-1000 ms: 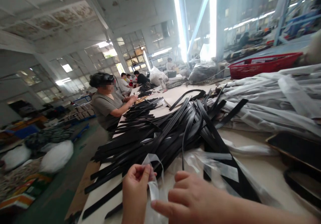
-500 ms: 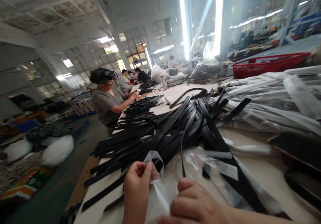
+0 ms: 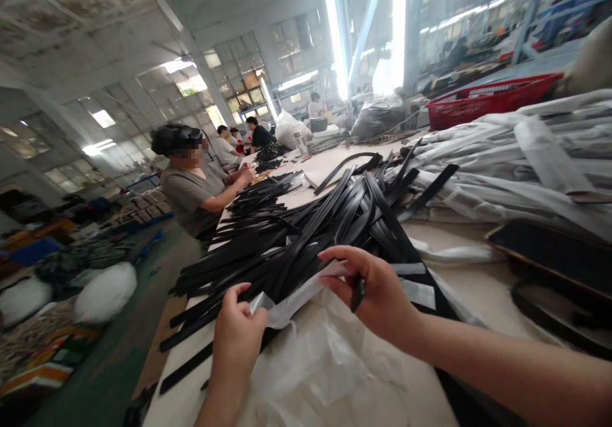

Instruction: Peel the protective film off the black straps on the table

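Note:
In the lower middle of the head view, my left hand (image 3: 239,331) pinches one end of a clear plastic sleeve (image 3: 306,292) between thumb and fingers. My right hand (image 3: 375,290) is at the sleeve's other end, thumb and index finger around the film. A black strap (image 3: 357,294) is tucked in the curled fingers of the same hand, its short end sticking out below; the rest of it is hidden. Crumpled plastic film (image 3: 325,357) lies under both hands. Just beyond them spreads a pile of long black straps (image 3: 287,248).
White-wrapped strips (image 3: 516,153) are heaped at the right, with a red basket (image 3: 488,102) behind. A dark tray-like object (image 3: 554,255) sits by my right forearm. A co-worker (image 3: 191,185) in a grey shirt works along the table's left edge. White sacks (image 3: 106,293) lie on the floor.
My right hand has risen from the lower edge, up and forward to the sleeve, and its fist has loosened. The sleeve is now stretched between both hands. The view has shifted slightly.

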{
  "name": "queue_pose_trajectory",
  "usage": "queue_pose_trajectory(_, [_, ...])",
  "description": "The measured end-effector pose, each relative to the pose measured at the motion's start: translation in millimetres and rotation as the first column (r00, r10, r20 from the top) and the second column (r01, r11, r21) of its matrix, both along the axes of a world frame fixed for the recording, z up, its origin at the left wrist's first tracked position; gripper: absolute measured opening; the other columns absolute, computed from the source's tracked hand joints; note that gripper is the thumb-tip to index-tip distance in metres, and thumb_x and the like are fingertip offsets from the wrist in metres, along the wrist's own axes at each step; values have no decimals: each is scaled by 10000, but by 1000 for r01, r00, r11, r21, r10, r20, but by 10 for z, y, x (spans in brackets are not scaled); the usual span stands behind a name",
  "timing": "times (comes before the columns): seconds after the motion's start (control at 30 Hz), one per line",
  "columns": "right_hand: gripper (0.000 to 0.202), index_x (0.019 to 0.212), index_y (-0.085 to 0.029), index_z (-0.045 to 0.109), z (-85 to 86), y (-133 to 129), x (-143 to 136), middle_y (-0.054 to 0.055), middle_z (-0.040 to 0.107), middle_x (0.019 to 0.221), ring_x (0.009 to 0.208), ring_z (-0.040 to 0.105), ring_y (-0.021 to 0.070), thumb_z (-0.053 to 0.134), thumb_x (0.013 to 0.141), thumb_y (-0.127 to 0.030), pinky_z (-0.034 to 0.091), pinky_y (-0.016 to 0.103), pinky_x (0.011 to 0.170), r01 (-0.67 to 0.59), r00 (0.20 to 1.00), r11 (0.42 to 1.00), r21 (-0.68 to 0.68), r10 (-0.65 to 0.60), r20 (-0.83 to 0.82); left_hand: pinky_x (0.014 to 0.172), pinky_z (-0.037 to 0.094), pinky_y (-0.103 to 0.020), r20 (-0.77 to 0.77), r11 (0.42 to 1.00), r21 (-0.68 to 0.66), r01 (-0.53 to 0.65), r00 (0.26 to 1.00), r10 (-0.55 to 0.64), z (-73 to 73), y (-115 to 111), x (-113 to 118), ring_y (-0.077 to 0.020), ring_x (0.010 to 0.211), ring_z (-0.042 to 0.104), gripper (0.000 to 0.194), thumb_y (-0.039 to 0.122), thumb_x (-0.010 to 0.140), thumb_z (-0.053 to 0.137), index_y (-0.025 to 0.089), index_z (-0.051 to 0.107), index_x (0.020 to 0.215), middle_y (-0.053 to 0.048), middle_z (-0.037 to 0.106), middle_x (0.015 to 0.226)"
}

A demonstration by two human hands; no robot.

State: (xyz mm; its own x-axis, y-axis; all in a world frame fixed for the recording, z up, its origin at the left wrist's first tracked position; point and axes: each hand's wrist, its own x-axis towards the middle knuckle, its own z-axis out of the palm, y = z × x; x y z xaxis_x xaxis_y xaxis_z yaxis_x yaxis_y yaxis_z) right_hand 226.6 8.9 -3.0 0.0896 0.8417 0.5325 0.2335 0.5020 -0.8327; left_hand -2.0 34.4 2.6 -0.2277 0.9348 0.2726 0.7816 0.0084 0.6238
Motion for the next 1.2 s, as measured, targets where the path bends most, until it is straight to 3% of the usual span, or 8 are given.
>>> queue_pose_trajectory(0.1, [353,1141,-208,563,-7,-38,-20,-10,705,738,628,624,155,643,799,-183,452,259,617,-39,984,999,14,36,175,735,475,-399,-163,968,250,23,986,19,109,-90,57,-265,776,588,450,375,738,628,143,550,1116,-60,584,821])
queue_pose_trajectory(0.17, [401,1184,-217,539,-44,-68,-51,-15,713,736,684,630,176,631,798,-158,444,283,675,-89,940,994,61,64,335,874,465,-408,-79,919,284,274,962,-263,138,-196,158,-275,961,586,403,428,816,572,163,576,1121,-116,601,1033])
queue_pose_trajectory(0.23, [459,1235,-216,505,-95,-96,-89,-17,717,741,726,634,183,616,797,-136,436,296,727,-160,894,983,93,104,437,937,453,-373,67,802,188,566,808,-586,119,-303,274,-256,1069,573,332,390,871,528,203,615,1130,-109,603,1166])
queue_pose_trajectory(0.3, [500,1281,-208,466,-140,-118,-122,-13,719,768,733,637,171,584,803,-116,435,295,760,-204,872,973,108,130,472,927,463,-346,216,713,122,690,683,-698,67,-372,369,-242,1062,591,268,334,879,541,229,673,1087,-88,635,1163])
queue_pose_trajectory(0.47, [538,1335,-193,406,-187,-139,-148,20,724,879,770,644,174,537,820,-108,444,304,772,-191,859,971,142,95,503,794,512,-306,526,777,167,607,612,-590,-33,-355,453,-220,869,640,110,252,762,712,211,746,858,-68,685,940])
queue_pose_trajectory(0.63, [534,1363,-186,370,-231,-122,-144,31,734,888,786,645,185,571,868,-198,442,309,759,-199,855,970,141,101,508,683,500,-256,659,802,119,586,557,-505,-29,-320,466,-168,744,599,139,237,745,728,179,621,679,-25,625,779])
queue_pose_trajectory(0.83, [502,1364,-182,365,-263,-125,-159,26,739,891,800,648,193,547,895,-192,429,318,761,-214,846,971,107,129,517,689,467,-250,577,803,93,589,625,-526,-32,-323,431,-170,758,598,79,239,777,686,191,730,822,-38,647,797])
queue_pose_trajectory(1.2, [516,1348,-146,372,-178,-122,-116,31,675,829,737,594,185,567,873,-196,411,328,741,-259,789,962,87,159,594,544,369,-230,531,884,119,452,723,-441,13,-242,330,-125,604,473,192,177,661,722,170,591,520,-1,513,660])
